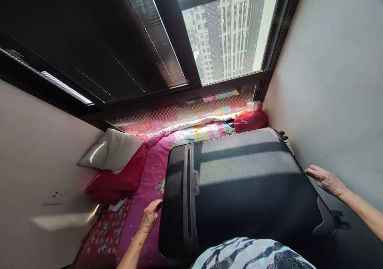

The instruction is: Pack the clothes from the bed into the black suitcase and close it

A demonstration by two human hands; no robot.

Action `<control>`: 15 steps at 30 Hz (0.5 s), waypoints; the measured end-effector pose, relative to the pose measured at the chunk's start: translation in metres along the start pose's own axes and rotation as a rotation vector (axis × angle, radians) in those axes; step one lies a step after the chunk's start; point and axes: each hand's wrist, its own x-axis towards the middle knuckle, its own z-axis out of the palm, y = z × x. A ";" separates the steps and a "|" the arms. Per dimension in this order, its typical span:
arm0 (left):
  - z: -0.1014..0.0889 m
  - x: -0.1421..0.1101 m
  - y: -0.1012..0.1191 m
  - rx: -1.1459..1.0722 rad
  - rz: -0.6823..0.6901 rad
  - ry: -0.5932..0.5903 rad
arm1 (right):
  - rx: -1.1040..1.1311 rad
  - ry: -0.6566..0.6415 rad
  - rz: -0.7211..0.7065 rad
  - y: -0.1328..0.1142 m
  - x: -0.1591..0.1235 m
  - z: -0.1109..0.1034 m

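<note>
A large black suitcase (pixel 245 185) lies flat on a bed with a pink patterned sheet (pixel 149 173). My left hand (pixel 149 217) is at the suitcase's left edge, fingers curled around that edge. My right hand (pixel 324 179) rests on the suitcase's right side by the wall, fingers stretched out flat. My patterned blue and white shirt (pixel 254 255) shows at the bottom.
A white pillow (pixel 112 151) and a red pillow (pixel 115 183) lie at the left against the wall. A red bag (pixel 249 120) sits at the far end beneath the window (pixel 230 33). White walls close in on both sides.
</note>
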 end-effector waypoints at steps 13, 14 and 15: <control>-0.003 -0.145 0.046 0.031 -0.208 -0.003 | 0.080 -0.009 0.147 -0.026 -0.118 -0.001; -0.003 -0.150 0.050 0.030 -0.217 -0.024 | 0.049 -0.016 0.201 -0.037 -0.123 -0.007; -0.004 -0.153 0.055 0.030 -0.222 -0.050 | 0.017 -0.026 0.253 -0.048 -0.128 -0.013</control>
